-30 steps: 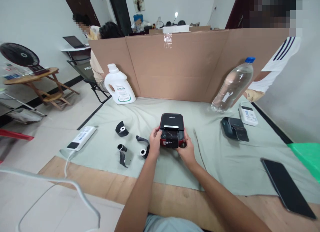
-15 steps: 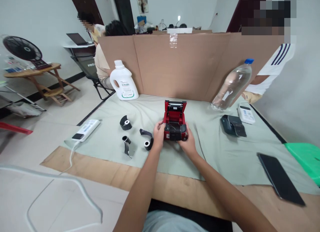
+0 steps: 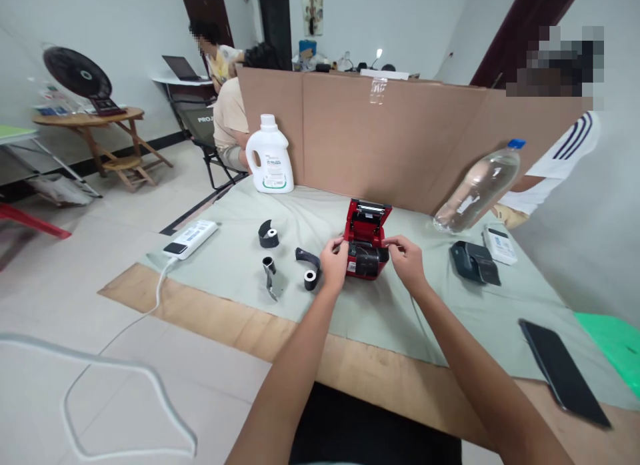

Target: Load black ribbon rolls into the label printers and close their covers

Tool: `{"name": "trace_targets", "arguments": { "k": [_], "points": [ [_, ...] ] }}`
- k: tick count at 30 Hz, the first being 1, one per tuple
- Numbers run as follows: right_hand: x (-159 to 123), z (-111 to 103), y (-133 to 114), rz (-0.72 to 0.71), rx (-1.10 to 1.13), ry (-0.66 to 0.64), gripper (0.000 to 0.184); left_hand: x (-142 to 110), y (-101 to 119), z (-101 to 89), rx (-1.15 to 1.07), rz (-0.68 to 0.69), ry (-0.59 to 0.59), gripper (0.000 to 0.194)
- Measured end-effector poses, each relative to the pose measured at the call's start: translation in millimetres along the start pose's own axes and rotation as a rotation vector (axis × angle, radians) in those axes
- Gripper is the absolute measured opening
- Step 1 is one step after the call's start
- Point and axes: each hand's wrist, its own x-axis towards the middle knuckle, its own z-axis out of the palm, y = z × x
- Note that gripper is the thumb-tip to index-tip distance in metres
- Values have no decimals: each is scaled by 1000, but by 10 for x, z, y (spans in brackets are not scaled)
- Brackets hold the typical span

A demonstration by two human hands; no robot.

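A small red printer [image 3: 367,233] sits on the grey-green cloth [image 3: 380,311] with its lid tipped up and back. A black roll [image 3: 367,257] lies in its open bay. My left hand [image 3: 334,263] grips the printer's left side, fingers curled. My right hand [image 3: 407,259] is at its right side, fingers pinched at the top edge of the roll bay. Three black rolls lie just left of my left hand: one [image 3: 269,233] farther back, one [image 3: 270,273] nearer, one [image 3: 309,269] closest to the hand.
A white detergent jug [image 3: 269,157] and a leaning clear bottle [image 3: 477,186] stand before a cardboard screen [image 3: 400,138]. A black device [image 3: 473,261], a white device [image 3: 499,243], a phone [image 3: 564,372] and a white power strip [image 3: 190,239] lie around. Other people sit behind the screen.
The printer's lid went from shut to swung up and open. My right hand rose from the printer's front to its upper right edge. The view shifted to the left.
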Motion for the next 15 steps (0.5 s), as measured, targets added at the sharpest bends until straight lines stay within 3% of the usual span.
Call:
{"name": "trace_targets", "arguments": {
  "k": [6,15],
  "points": [
    [530,116,35,-42,-309,-339,30,-53,26,7,123,163,85,14],
    [964,468,-263,-64,-922,-1060,23,-65,31,32,166,219,132,18]
  ]
}}
